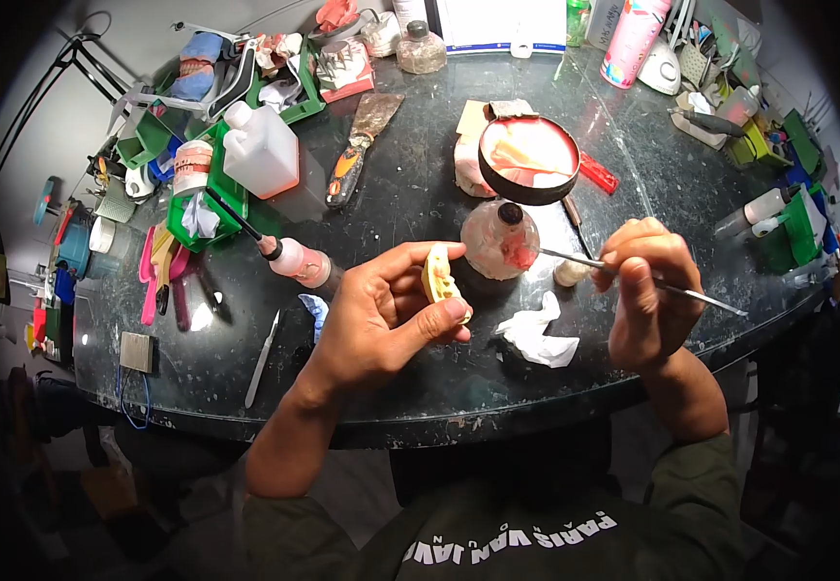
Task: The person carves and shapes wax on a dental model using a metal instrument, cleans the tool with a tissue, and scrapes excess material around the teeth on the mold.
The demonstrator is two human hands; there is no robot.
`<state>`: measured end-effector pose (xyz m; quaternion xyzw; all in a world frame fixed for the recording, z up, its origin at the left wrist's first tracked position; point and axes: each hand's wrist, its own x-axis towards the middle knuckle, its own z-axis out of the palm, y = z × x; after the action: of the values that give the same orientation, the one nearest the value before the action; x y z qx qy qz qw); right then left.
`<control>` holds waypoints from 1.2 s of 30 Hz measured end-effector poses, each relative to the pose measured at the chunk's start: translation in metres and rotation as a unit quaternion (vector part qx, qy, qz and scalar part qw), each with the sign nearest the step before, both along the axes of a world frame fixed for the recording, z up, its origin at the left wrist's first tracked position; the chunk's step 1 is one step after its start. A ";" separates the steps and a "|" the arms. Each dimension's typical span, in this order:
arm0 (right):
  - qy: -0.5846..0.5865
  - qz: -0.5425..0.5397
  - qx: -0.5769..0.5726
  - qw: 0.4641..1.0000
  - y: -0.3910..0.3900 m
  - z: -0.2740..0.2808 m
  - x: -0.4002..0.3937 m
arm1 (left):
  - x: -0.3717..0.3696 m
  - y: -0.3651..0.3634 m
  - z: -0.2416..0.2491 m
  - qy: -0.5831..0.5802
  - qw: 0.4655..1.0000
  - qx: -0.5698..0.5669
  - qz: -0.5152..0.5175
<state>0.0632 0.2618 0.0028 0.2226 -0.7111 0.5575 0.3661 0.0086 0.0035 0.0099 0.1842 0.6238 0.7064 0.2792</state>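
Between the thumb and fingers of my left hand (386,305) is a small yellowish dental cast (440,275), held upright over the dark table. My right hand (654,286) grips a thin metal tool (676,289), whose left tip reaches toward a round glass burner (500,242) with a dark cap and reddish contents. A small jar (570,272) stands under the tool, near my right fingers. Crumpled white tissue (539,332) lies on the table between my hands. Behind the burner is a round dark-rimmed dish (530,160) with a pinkish surface.
On the left of the dark table (391,397) are a pink bottle (299,263), a scalpel (263,360), a spatula (364,145) and a white jug (261,152) beside a green bin (209,189). A red object (598,172) lies behind the small jar. A pink can (635,44) stands at the back right.
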 end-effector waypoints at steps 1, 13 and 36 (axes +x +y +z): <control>-0.006 -0.008 -0.022 1.000 0.003 0.000 0.000 | -0.001 -0.001 0.001 0.000 1.000 0.000 -0.005; -0.422 -0.162 0.195 0.870 0.072 0.018 -0.024 | -0.008 -0.005 -0.002 0.054 0.996 -0.063 0.017; -0.387 -0.063 0.293 0.872 0.085 0.020 -0.016 | -0.002 -0.005 -0.033 0.520 0.829 -0.204 -0.040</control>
<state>0.0470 0.3465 0.0230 0.0407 -0.9390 0.3413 0.0138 0.0071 -0.0015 -0.0226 0.4876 0.7989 0.3511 -0.0267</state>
